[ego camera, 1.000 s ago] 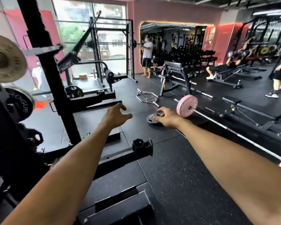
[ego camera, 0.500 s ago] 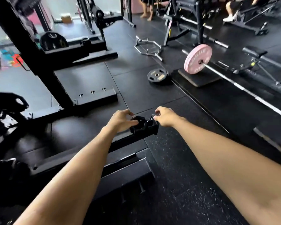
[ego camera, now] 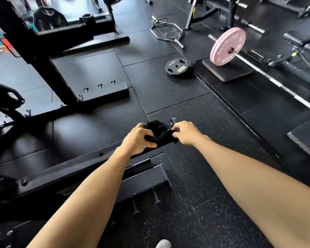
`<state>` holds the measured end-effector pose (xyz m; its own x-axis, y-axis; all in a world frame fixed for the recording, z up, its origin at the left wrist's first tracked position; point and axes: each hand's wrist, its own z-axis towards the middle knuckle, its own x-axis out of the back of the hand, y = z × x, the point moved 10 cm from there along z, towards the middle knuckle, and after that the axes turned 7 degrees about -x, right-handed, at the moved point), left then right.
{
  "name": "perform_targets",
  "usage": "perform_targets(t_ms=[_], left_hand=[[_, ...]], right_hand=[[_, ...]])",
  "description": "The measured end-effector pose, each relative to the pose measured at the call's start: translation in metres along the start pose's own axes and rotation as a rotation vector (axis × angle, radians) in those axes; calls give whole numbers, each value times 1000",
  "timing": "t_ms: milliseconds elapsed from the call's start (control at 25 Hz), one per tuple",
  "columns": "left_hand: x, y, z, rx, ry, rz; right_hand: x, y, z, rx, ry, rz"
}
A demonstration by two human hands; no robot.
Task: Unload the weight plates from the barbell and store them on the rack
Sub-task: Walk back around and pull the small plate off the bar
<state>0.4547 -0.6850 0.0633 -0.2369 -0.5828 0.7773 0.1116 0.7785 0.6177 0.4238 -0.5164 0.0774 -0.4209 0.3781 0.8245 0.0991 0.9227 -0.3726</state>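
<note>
A black barbell collar (ego camera: 156,130) sits at the end of the rack's floor beam (ego camera: 89,163). My left hand (ego camera: 139,140) grips the collar's left side with curled fingers. My right hand (ego camera: 185,132) pinches the collar's lever on its right side. Farther off, pink plates (ego camera: 227,49) are loaded on a barbell (ego camera: 279,83) that runs to the right, its plate end resting on a pad (ego camera: 227,73). A black 10 kg plate (ego camera: 177,66) lies flat on the floor left of the pad.
The black rack upright (ego camera: 34,51) and its base stand at the left, with black plates (ego camera: 47,18) stored behind. A chrome hex bar (ego camera: 166,34) lies on the floor at the back. A bench frame (ego camera: 299,51) stands beyond the barbell. My shoe (ego camera: 162,244) shows at the bottom.
My view has tilted down from the room to the floor. Both hands came back from reaching toward the far plate and now hold the collar on the rack beam.
</note>
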Motion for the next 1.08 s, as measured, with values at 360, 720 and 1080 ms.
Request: perform_targets(t_ms=[360, 720, 1080], left_hand=[[72, 78, -64, -240, 274, 25], [176, 241, -255, -348, 617, 293], [255, 374, -473, -364, 814, 510]], right_hand=[[72, -25, -92, 132, 213, 182], [153, -53, -313, 317, 193, 793], [201, -118, -547, 588, 129, 974]])
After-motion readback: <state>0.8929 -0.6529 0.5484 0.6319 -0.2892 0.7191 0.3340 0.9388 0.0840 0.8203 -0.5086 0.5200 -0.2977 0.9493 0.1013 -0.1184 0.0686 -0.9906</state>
